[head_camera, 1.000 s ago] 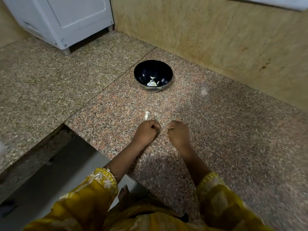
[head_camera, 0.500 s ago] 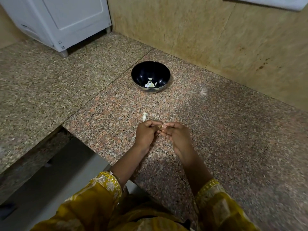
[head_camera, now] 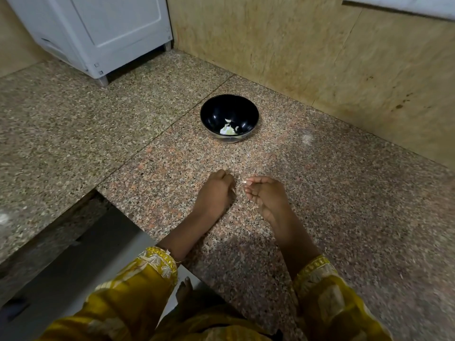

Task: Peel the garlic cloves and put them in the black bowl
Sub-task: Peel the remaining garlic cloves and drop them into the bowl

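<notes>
An open stretch of speckled pink-grey granite worktop (head_camera: 246, 158) runs from the left hand (head_camera: 216, 190) and right hand (head_camera: 267, 195) up to the round black bowl (head_camera: 214, 112), whose mouth is reachable from above. Only a narrow gap parts the two hands, the right one pinching a small pale scrap (head_camera: 245, 181). Just behind the bowl rises the beige stone wall (head_camera: 320, 57). Far left stands a white boxy unit on short feet (head_camera: 98, 33). Near left, the worktop edge drops into a grey recess (head_camera: 73, 254).
</notes>
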